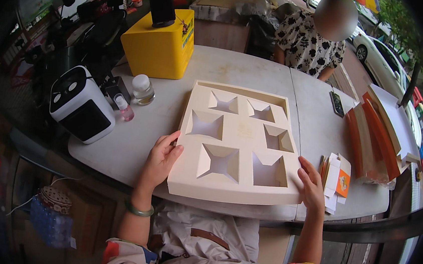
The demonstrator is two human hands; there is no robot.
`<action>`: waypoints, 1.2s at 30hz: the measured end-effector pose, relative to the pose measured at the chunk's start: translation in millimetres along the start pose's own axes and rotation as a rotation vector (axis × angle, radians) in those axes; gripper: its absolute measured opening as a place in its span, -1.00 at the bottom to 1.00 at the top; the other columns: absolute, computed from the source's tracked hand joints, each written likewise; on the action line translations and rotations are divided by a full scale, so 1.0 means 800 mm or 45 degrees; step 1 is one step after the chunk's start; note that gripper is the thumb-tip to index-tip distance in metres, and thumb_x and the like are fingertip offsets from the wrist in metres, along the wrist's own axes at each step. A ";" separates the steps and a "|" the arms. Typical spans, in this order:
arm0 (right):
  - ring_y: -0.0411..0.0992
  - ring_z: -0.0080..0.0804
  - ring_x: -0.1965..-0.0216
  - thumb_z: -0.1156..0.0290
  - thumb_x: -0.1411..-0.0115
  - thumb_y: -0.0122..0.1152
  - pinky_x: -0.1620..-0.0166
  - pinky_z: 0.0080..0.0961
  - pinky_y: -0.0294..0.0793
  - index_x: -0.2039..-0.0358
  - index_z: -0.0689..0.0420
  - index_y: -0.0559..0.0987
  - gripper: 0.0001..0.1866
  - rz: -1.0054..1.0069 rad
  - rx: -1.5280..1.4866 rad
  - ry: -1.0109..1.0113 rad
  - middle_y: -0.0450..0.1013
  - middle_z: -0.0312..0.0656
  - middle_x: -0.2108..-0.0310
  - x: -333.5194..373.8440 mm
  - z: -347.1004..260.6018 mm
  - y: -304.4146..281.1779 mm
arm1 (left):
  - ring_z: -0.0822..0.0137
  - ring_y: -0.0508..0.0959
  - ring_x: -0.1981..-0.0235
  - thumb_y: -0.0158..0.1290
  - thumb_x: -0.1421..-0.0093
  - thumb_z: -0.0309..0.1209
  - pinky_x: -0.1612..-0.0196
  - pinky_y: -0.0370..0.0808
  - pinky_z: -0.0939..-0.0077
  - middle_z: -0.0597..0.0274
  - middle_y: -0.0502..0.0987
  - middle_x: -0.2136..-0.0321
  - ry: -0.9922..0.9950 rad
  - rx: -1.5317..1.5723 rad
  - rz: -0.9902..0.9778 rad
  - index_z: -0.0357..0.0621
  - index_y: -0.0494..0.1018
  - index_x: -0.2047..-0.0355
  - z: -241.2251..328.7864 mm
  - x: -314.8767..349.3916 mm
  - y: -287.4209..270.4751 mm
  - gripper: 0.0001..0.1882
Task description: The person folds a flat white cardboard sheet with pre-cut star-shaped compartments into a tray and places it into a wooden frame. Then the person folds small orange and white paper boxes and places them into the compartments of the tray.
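Note:
A large cream cardboard gift box (239, 133) lies in front of me at the table's near side. Its insert has several square cut-outs with folded-in flaps, and a narrow gap shows along the far wall. My left hand (160, 158) grips the left side, thumb on the rim and fingers against the wall. On the opposite side my right hand (311, 185) holds the near right edge, thumb toward the top. Parts of the fingers are hidden by the box walls. A green bangle (139, 209) circles my left wrist.
The grey table (227, 63) carries a yellow box (156, 46), a white-and-black appliance (83, 104), a clear jar (143, 90) and a pink spray bottle (124, 108) on the left. Flat cartons (337, 180), orange-white folded card (372, 131) and a phone (337, 103) lie right. Across sits a person (310, 42).

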State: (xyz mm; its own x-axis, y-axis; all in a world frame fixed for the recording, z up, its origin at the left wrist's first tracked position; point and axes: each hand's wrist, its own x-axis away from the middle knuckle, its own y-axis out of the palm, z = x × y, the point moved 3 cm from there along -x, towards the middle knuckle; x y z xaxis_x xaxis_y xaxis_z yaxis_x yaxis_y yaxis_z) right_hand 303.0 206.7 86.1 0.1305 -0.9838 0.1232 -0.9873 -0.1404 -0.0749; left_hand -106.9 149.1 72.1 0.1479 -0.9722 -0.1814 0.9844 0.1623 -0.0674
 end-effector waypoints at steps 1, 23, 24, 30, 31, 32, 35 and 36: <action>0.24 -0.25 -0.23 0.28 -0.27 0.20 -0.28 -0.41 0.17 -0.26 0.37 0.23 -0.34 0.003 -0.024 0.011 0.26 0.06 -0.22 0.002 0.001 -0.002 | 0.44 0.51 0.11 -0.02 -0.35 -0.49 0.06 0.47 0.57 0.15 0.35 -0.01 0.019 0.008 0.013 -0.46 0.23 -0.19 0.009 0.004 0.004 -0.54; 0.20 -0.24 -0.26 0.22 -0.24 0.21 -0.30 -0.38 0.11 -0.32 0.30 0.16 -0.25 -0.224 -0.028 -0.125 0.17 0.01 -0.27 0.009 0.008 -0.008 | 0.42 0.43 -0.01 0.00 -0.37 -0.38 -0.10 0.36 0.57 0.11 0.43 0.05 -0.123 0.152 -0.082 -0.37 0.22 -0.11 -0.018 0.005 -0.011 -0.59; 0.20 -0.24 -0.25 0.21 -0.20 0.25 -0.30 -0.37 0.12 -0.32 0.30 0.17 -0.22 -0.239 -0.036 -0.133 0.18 0.01 -0.27 0.012 0.006 -0.008 | 0.41 0.43 -0.01 0.00 -0.37 -0.38 -0.09 0.37 0.58 0.12 0.44 0.05 -0.115 0.171 -0.114 -0.37 0.22 -0.11 -0.011 0.007 -0.011 -0.58; 0.25 -0.20 -0.21 0.10 -0.02 0.44 -0.22 -0.30 0.27 -0.30 0.30 0.17 -0.03 -0.239 0.223 -0.001 0.20 0.01 -0.26 0.024 -0.010 -0.006 | 0.25 0.35 -0.16 0.37 0.02 0.02 -0.27 0.22 0.33 0.00 0.35 -0.12 -0.176 0.273 -0.320 -0.40 0.03 -0.29 0.001 0.016 -0.018 0.10; 0.27 -0.19 -0.20 0.07 0.00 0.46 -0.19 -0.30 0.31 -0.32 0.27 0.15 0.01 -0.221 0.264 0.003 0.18 0.02 -0.27 0.020 -0.005 -0.005 | 0.24 0.32 -0.20 0.40 0.07 -0.01 -0.28 0.19 0.33 0.00 0.32 -0.15 -0.148 0.290 -0.350 -0.40 0.00 -0.31 0.000 0.018 -0.016 0.15; 0.25 -0.17 -0.21 0.04 0.04 0.49 -0.21 -0.28 0.29 -0.33 0.26 0.14 0.06 -0.231 0.231 0.004 0.17 0.02 -0.28 0.019 -0.005 -0.005 | 0.22 0.29 -0.23 0.44 0.12 -0.03 -0.30 0.17 0.32 -0.01 0.28 -0.19 -0.120 0.307 -0.380 -0.39 -0.03 -0.32 0.000 0.019 -0.014 0.20; 0.20 -0.12 -0.26 -0.06 0.18 0.57 -0.25 -0.23 0.23 -0.36 0.24 0.08 0.23 -0.287 0.176 -0.071 0.16 0.03 -0.29 0.015 -0.002 -0.006 | 0.19 0.19 -0.31 0.55 0.30 -0.19 -0.34 0.10 0.31 0.01 0.18 -0.26 -0.186 0.161 -0.446 -0.38 -0.10 -0.36 -0.004 0.020 -0.021 0.35; 0.17 -0.11 -0.28 -0.10 0.24 0.59 -0.26 -0.22 0.20 -0.36 0.24 0.06 0.29 -0.316 0.187 -0.145 0.16 0.03 -0.30 0.015 0.000 -0.010 | 0.19 0.18 -0.31 0.56 0.34 -0.24 -0.35 0.09 0.31 0.02 0.17 -0.26 -0.176 0.146 -0.453 -0.38 -0.11 -0.36 -0.005 0.021 -0.023 0.37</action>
State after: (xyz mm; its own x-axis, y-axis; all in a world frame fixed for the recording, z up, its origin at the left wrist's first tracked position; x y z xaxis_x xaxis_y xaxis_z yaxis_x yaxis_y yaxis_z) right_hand 312.6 195.9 88.2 0.3833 -0.9226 0.0442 -0.9014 -0.3841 -0.1997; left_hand -122.9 130.6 66.2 -0.2004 -0.9792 -0.0318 0.9796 -0.2008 0.0091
